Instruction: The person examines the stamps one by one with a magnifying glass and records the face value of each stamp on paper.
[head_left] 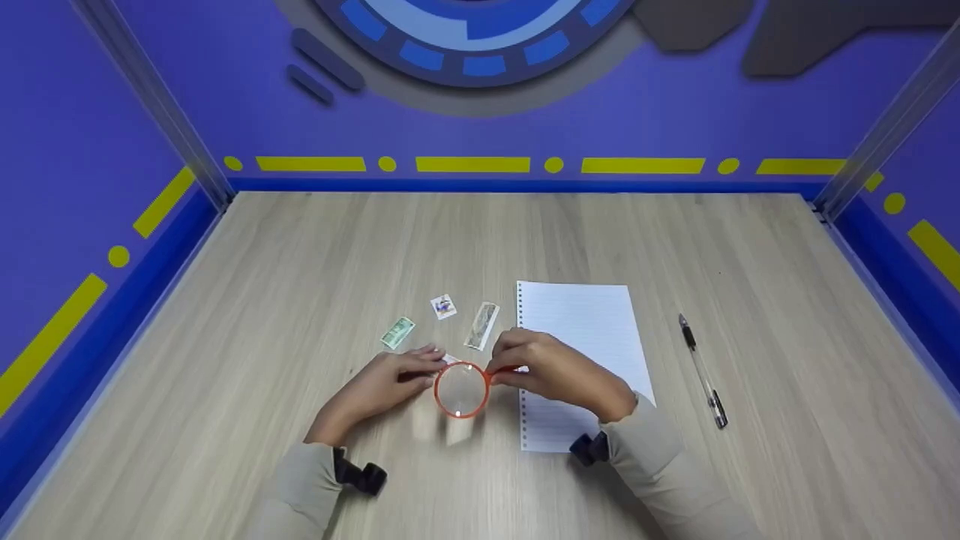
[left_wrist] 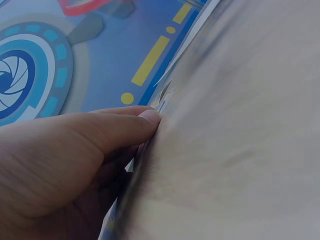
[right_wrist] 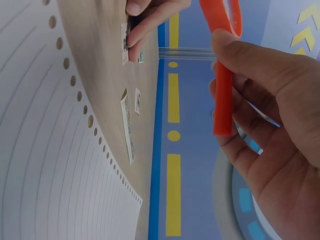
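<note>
My right hand [head_left: 551, 364] grips the red handle [right_wrist: 223, 100] of a magnifying glass [head_left: 463, 390], thumb pressed on it. The round, red-rimmed lens is held above the table, left of the paper. Fairly straight, the fingers of my left hand [head_left: 390, 379] rest at a small stamp [right_wrist: 125, 44] just beyond the lens; the hand and the lens rim partly hide it in the head view. Farther up the table lie a green stamp [head_left: 397, 333], a small white stamp with a coloured picture [head_left: 443, 307] and a long, pale grey stamp [head_left: 481, 325].
A lined sheet of paper [head_left: 577, 315] with punched holes lies beneath my right hand. To its right is a clear pen [head_left: 703, 371] with black ends. Blue panels [head_left: 480, 135] with yellow marks wall in the wooden table [head_left: 337, 247] at the back and sides.
</note>
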